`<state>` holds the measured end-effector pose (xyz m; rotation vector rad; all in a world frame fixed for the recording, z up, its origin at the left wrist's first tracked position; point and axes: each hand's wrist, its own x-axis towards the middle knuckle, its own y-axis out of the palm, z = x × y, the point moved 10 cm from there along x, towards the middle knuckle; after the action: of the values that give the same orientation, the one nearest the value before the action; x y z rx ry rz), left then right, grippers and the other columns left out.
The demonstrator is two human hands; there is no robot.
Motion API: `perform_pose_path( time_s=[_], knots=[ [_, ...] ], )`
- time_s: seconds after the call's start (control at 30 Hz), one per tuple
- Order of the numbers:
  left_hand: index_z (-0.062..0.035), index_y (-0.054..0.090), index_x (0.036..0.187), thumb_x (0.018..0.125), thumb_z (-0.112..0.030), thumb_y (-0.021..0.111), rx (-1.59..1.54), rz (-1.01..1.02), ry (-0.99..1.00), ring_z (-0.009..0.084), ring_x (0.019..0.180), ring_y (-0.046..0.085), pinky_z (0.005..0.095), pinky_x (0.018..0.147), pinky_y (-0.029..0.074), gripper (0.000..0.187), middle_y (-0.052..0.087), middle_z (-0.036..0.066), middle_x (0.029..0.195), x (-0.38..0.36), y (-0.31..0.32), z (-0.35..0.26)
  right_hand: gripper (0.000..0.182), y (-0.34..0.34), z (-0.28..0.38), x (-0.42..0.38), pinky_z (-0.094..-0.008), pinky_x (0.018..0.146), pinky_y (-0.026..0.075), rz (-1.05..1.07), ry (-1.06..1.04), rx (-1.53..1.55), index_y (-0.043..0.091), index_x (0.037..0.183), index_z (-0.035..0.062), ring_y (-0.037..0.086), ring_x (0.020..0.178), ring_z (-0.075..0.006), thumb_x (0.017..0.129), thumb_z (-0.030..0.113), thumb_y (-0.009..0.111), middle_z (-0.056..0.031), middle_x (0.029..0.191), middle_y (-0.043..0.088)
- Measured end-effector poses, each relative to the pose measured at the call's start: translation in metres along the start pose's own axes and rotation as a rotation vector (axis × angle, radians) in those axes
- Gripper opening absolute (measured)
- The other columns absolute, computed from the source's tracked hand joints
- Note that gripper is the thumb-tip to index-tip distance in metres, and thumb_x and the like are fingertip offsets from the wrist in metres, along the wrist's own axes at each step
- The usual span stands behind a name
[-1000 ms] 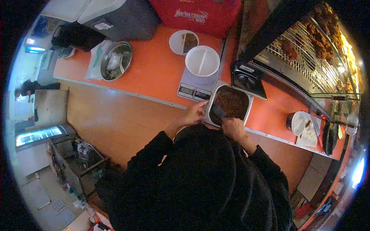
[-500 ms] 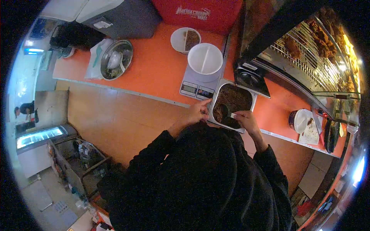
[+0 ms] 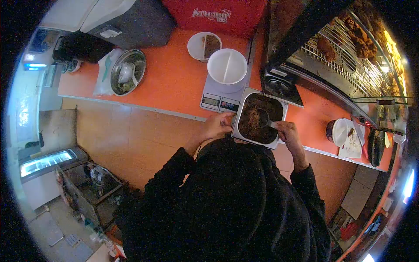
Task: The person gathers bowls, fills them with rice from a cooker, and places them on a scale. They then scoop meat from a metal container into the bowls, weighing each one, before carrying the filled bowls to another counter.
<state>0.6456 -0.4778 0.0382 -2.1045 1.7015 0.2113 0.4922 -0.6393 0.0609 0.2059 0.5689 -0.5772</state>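
Note:
My right hand is closed around the handle of a ladle. The ladle's dark bowl rests among brown, crumbly food inside a square metal pan. At the pan's left side, my left hand has its fingers curled against the rim; part of the grip is hidden. Just behind the pan, a white divided bowl stands on a kitchen scale, and both of its visible compartments look bare. Farther back, a second divided bowl has brown food in its right compartment.
On the orange counter, a steel bowl with greens and a spoon sits at the left. A black lidded container is behind the pan. To the right are a white tub and a lit display case with fried food.
The ladle and my right hand have shifted slightly right within the pan, and a lighter patch of food now shows. My left hand stays at the rim. The whole view has shifted a little.

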Motion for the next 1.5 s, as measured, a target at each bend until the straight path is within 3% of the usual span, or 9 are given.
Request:
perform_pose_path(
  time_s=[0.27, 0.53, 0.67, 0.73, 0.83, 0.93, 1.07, 1.37, 1.5],
  knots=[
    [-0.0034, 0.042, 0.113, 0.072, -0.009, 0.059, 0.049, -0.125, 0.017, 0.0149, 0.074, 0.054, 0.0283, 0.066, 0.046, 0.045, 0.056, 0.007, 0.08, 0.0, -0.02, 0.011, 0.02, -0.013, 0.004, -0.001, -0.0186, 0.034, 0.018, -0.021, -0.069, -0.021, 0.057, 0.082, -0.0008, 0.027, 0.036, -0.0025, 0.075, 0.018, 0.055, 0.006, 0.046, 0.035],
    [-0.0025, 0.046, 0.108, 0.073, -0.008, 0.055, -0.091, -0.357, 0.016, 0.0162, 0.069, 0.057, 0.0272, 0.058, 0.046, 0.037, 0.059, 0.011, 0.077, 0.006, -0.068, 0.026, 0.014, 0.009, 0.1, -0.012, -0.0171, 0.033, 0.02, 0.096, -0.12, 0.202, 0.054, 0.083, -0.002, 0.027, 0.035, -0.002, 0.078, 0.01, 0.049, 0.0065, 0.044, 0.032],
    [-0.0027, 0.047, 0.106, 0.073, -0.006, 0.054, -0.152, -0.369, -0.013, 0.0148, 0.068, 0.056, 0.0266, 0.057, 0.046, 0.033, 0.058, 0.01, 0.078, 0.004, -0.072, 0.027, 0.018, 0.023, 0.137, 0.019, -0.018, 0.036, 0.02, -0.036, -0.275, 0.08, 0.056, 0.084, -0.0026, 0.029, 0.04, -0.0023, 0.077, 0.013, 0.05, 0.0053, 0.05, 0.038],
    [-0.0032, 0.047, 0.105, 0.074, -0.005, 0.053, -0.045, -0.413, -0.032, 0.0135, 0.068, 0.056, 0.0261, 0.057, 0.046, 0.032, 0.058, 0.009, 0.077, -0.004, -0.075, 0.019, 0.017, 0.039, 0.149, 0.041, -0.0207, 0.037, 0.028, -0.093, -0.349, -0.131, 0.058, 0.084, 0.0006, 0.04, 0.04, -0.0083, 0.076, 0.014, 0.052, -0.0011, 0.05, 0.046],
    [-0.0027, 0.047, 0.105, 0.074, -0.003, 0.053, -0.193, -0.356, -0.027, 0.0131, 0.067, 0.056, 0.0263, 0.057, 0.046, 0.032, 0.057, 0.009, 0.077, -0.005, -0.065, 0.035, 0.015, 0.078, 0.177, 0.046, -0.0293, 0.04, 0.038, -0.271, -1.077, -0.751, 0.06, 0.084, 0.0049, 0.053, 0.046, -0.019, 0.073, 0.012, 0.052, -0.0102, 0.055, 0.053],
    [-0.0021, 0.046, 0.105, 0.074, 0.0, 0.051, -0.332, -0.382, -0.031, 0.0136, 0.066, 0.055, 0.0264, 0.057, 0.046, 0.031, 0.055, 0.008, 0.075, -0.015, -0.064, 0.045, 0.015, 0.115, 0.152, 0.066, -0.0383, 0.046, 0.044, -0.234, -0.923, -1.329, 0.059, 0.081, 0.0074, 0.057, 0.054, -0.0263, 0.07, 0.012, 0.051, -0.0143, 0.06, 0.055],
    [-0.0009, 0.045, 0.105, 0.076, -0.001, 0.05, -0.323, -0.408, -0.086, 0.0143, 0.065, 0.054, 0.0259, 0.056, 0.046, 0.03, 0.055, 0.008, 0.076, -0.027, -0.069, 0.049, 0.017, 0.137, 0.143, 0.065, -0.0374, 0.043, 0.045, -0.234, -0.994, -1.543, 0.051, 0.087, 0.0081, 0.056, 0.05, -0.0267, 0.071, 0.013, 0.047, -0.0117, 0.066, 0.056],
    [-0.0005, 0.045, 0.105, 0.077, -0.004, 0.05, -0.346, -0.44, -0.067, 0.0146, 0.066, 0.055, 0.0267, 0.057, 0.046, 0.029, 0.056, 0.01, 0.077, -0.022, -0.076, 0.061, 0.02, 0.128, 0.154, 0.058, -0.0369, 0.04, 0.044, -0.36, -0.948, -1.515, 0.05, 0.09, 0.0099, 0.056, 0.049, -0.0267, 0.071, 0.014, 0.048, -0.0095, 0.06, 0.055],
    [-0.0014, 0.044, 0.108, 0.077, -0.006, 0.051, -0.272, -0.357, -0.043, 0.0138, 0.066, 0.055, 0.0259, 0.058, 0.045, 0.032, 0.055, 0.009, 0.077, -0.016, -0.07, 0.042, 0.016, 0.082, 0.178, 0.042, -0.0365, 0.049, 0.045, -0.463, -0.888, -0.991, 0.059, 0.085, 0.0094, 0.057, 0.056, -0.0275, 0.072, 0.017, 0.053, -0.0112, 0.069, 0.058]
  ],
)
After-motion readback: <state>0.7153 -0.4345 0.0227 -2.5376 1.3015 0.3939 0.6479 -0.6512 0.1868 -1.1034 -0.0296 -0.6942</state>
